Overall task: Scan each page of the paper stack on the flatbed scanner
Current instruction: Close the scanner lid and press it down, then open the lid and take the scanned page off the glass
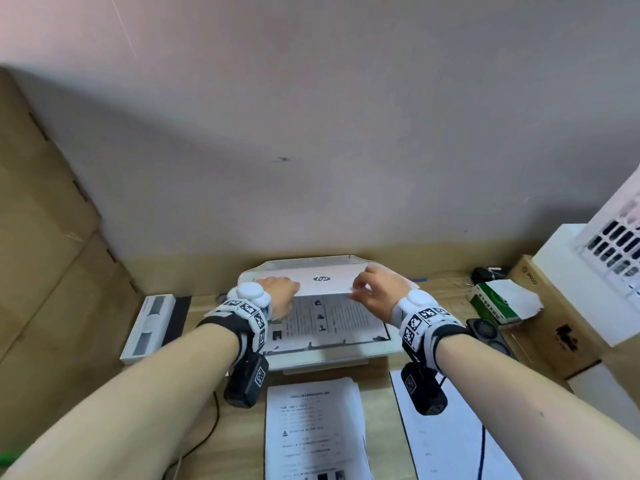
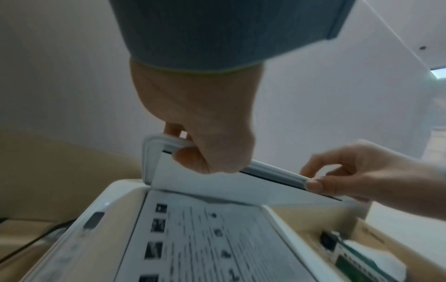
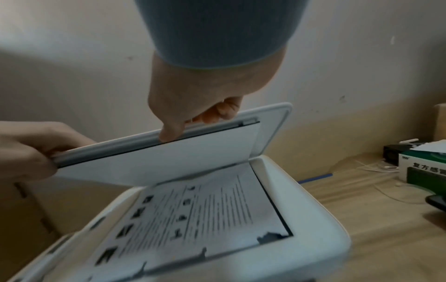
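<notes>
Looking from the head, both hands are gripping the scanner lid (image 1: 323, 280) half open over a page (image 1: 325, 320) on the glass; the paper stack (image 1: 313, 427) is lying on the worktop (image 1: 381, 393) in front.

At the left wrist, the left hand (image 2: 205, 133) is clamping fingers on the lid edge. Dropping the lid could be shifting the page.

At the right wrist, the right hand (image 3: 193, 99) is pinching too. The print is looking blurry.

Two hands, left (image 1: 278, 295) and right (image 1: 379, 292), one HP flatbed scanner (image 1: 322, 358), one printed page (image 1: 325, 320) on its glass, two paper stacks (image 1: 313, 431) (image 1: 446, 441) on the worktop (image 1: 379, 427), one green medicine box (image 1: 498, 303), one cardboard box (image 1: 550, 323).
</notes>
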`<state>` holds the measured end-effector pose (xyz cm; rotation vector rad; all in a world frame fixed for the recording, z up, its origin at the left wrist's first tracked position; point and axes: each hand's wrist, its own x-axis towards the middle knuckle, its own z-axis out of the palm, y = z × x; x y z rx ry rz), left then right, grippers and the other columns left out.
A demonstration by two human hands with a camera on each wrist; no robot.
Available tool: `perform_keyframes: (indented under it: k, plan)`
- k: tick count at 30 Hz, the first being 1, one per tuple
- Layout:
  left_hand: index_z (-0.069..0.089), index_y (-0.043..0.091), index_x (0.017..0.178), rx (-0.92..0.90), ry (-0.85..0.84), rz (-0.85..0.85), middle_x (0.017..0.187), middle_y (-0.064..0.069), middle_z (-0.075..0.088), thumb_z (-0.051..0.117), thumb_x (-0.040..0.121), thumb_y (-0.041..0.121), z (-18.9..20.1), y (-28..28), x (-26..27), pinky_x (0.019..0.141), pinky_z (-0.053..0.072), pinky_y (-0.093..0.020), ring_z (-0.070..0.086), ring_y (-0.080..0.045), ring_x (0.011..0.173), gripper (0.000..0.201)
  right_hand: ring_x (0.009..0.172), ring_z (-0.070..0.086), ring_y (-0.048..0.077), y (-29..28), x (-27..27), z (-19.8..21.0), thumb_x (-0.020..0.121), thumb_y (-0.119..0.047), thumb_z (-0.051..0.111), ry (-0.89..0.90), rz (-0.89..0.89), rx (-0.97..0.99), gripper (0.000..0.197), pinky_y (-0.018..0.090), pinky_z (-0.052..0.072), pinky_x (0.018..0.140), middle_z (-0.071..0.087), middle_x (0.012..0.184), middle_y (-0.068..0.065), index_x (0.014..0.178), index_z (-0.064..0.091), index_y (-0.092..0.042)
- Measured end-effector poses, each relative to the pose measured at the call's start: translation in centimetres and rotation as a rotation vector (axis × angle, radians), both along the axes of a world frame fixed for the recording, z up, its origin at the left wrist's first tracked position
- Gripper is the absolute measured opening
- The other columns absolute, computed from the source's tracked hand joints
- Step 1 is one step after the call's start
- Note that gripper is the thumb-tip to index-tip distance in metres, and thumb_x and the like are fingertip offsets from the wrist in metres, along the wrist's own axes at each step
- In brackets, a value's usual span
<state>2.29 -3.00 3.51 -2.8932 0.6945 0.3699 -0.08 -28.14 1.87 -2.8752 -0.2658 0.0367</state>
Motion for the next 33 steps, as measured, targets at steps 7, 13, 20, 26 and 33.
perform_keyframes:
  k: [7,13,20,26,33]
  plan:
    - [0.059,0.024,0.122,-0.288,-0.254,0.165,0.109,-0.003,0.068,0.045,0.085,0.004,3.1,0.9,4.6,0.083,0.051,-0.037,0.062,-0.028,0.098,0.045,0.103,0.057,0.014,0.9,5.5,3.5,0.098,-0.038,0.059,-0.266,-0.102,0.220,0.020,0.031,0.046,0.078,0.058,0.107,-0.007,0.105,0.066,-0.021]
    - [0.029,0.015,0.150,-0.381,-0.464,0.174,0.157,-0.004,0.029,0.053,0.079,0.006,2.9,1.0,8.3,0.119,0.017,-0.049,0.026,-0.021,0.144,0.076,0.133,0.038,0.026,2.2,10.2,4.4,0.093,-0.017,0.054,-0.238,-0.094,0.133,0.056,0.037,0.035,0.111,0.040,0.148,0.003,0.147,0.039,-0.011]
    - [0.003,0.011,0.156,-0.350,-0.488,0.165,0.162,-0.006,-0.013,0.049,0.075,0.005,1.4,2.1,9.8,0.122,0.000,-0.039,-0.010,-0.022,0.150,0.093,0.133,0.030,0.030,2.8,13.3,3.4,0.091,-0.018,0.053,-0.250,-0.112,0.039,0.081,0.038,0.035,0.106,0.004,0.167,0.003,0.160,0.010,-0.014]
    - [-0.004,0.014,0.155,-0.328,-0.316,0.132,0.160,-0.003,-0.021,0.045,0.081,0.003,-2.8,3.1,7.8,0.123,0.002,-0.039,-0.017,-0.018,0.148,0.090,0.141,0.023,0.033,3.1,11.2,-0.6,0.091,-0.016,0.055,-0.186,-0.085,-0.008,0.084,0.040,0.036,0.111,-0.012,0.167,0.009,0.159,0.006,-0.013]
    - [0.001,0.013,0.155,-0.375,0.036,0.116,0.163,-0.002,-0.008,0.042,0.087,0.006,-9.1,3.8,3.3,0.122,0.007,-0.036,-0.006,-0.015,0.150,0.080,0.151,0.014,0.025,3.8,4.9,-9.3,0.101,-0.033,0.043,0.284,0.104,-0.106,0.061,0.042,0.026,0.120,0.007,0.167,0.003,0.156,0.021,-0.019]
